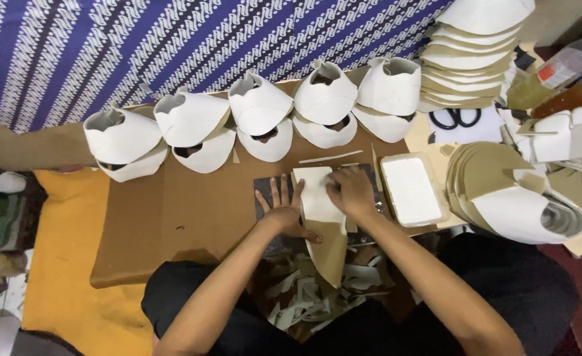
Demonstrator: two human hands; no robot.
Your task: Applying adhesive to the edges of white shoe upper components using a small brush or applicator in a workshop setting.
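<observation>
The person sat low at a brown cardboard work board (192,211), both hands down on one cut sheet (318,201). That piece was long and narrow, white over its upper part and tan along the lower end, which tapered and hung past the board's near edge toward the lap. It lay on a dark cutting mat (264,188) in the middle of the board. The left hand (281,207) was spread flat, fingers open, pinning the sheet's left edge. The right hand (350,191) was curled knuckles-up on the sheet's right edge; whether it gripped a tool I could not tell. The two hands sat close together, the sheet between them.

A thin white strip (330,157) lay just beyond the sheet. Farther back ran a row of white folded cone shapes (258,105), stacked in pairs. A shallow white tray (411,190) stood just right of the hands. Offcuts (310,296) littered the lap below.
</observation>
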